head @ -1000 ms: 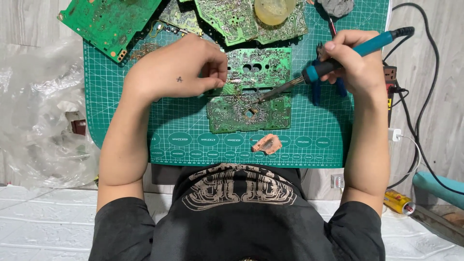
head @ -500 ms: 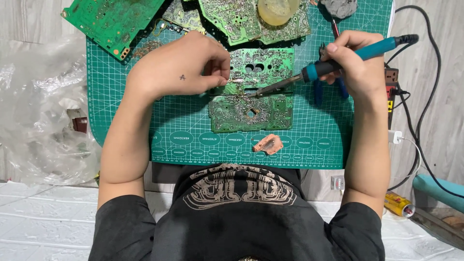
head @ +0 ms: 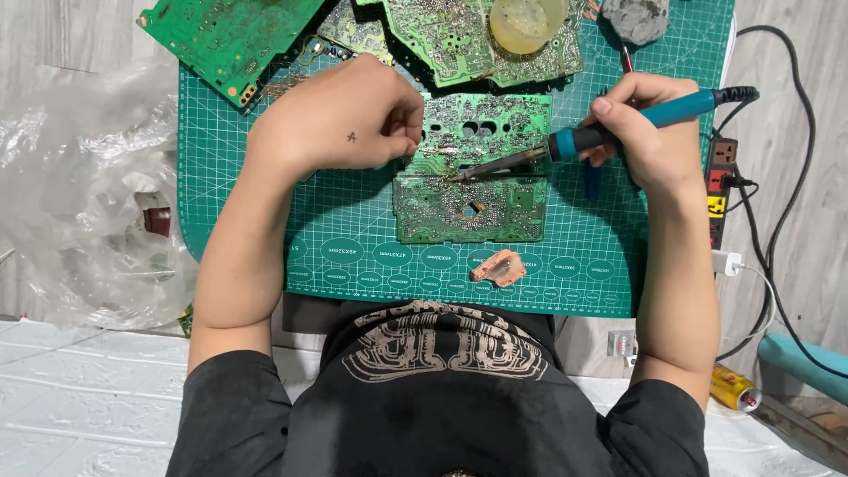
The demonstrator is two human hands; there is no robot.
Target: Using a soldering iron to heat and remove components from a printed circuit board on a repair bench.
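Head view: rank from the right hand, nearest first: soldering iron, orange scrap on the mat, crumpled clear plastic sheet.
1. Soldering iron: held in the right hand, tip on the green board.
2. Orange scrap: on the mat's near edge, below and inward of the hand.
3. Clear plastic sheet: off the mat, on the far left side.

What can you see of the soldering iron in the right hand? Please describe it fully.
The soldering iron has a blue handle with a black grip collar and a thin dark metal shaft. It lies almost level, pointing left. The right hand holds it like a pen. Its tip meets the green circuit board near the board's upper middle. A black cord leaves the handle's right end.
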